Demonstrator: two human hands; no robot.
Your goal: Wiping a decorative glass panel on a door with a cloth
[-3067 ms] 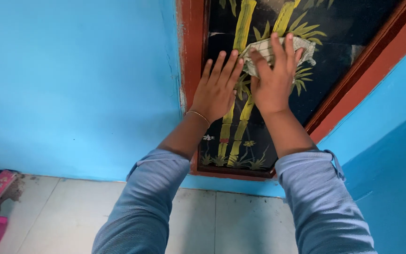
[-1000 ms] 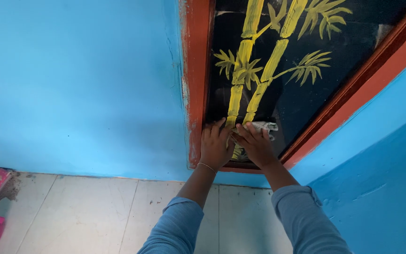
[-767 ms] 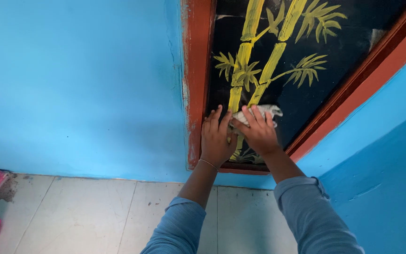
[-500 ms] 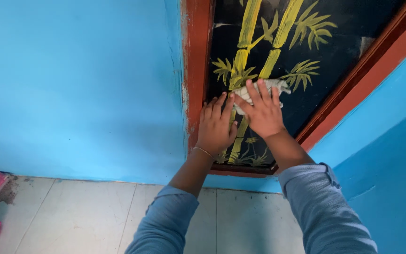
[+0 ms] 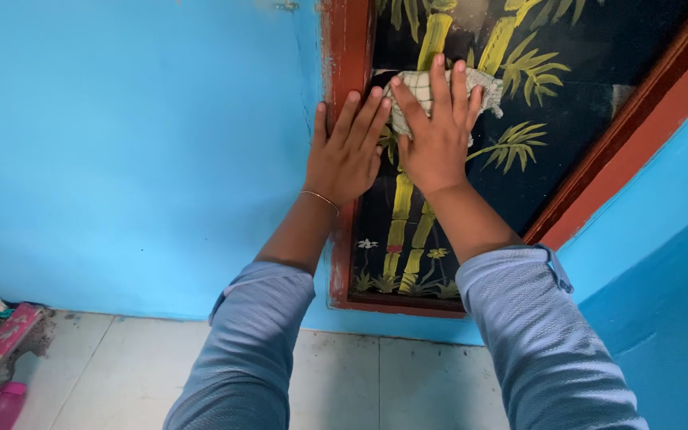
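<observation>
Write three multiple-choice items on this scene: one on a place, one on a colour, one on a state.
1. Where is the checked cloth?
A. on the floor
B. under the right hand, against the dark painted panel
C. over the left sleeve

2. What colour is the bottle at lower left?
A. pink
B. green
C. white

3. How is the left hand?
A. closed in a fist
B. gripping the cloth
C. flat, fingers spread

Answers: 1 B, the cloth shows beneath the right fingers on the panel. 2 A, it is plainly pink. 3 C, the palm lies flat over the red frame, holding nothing.
</observation>
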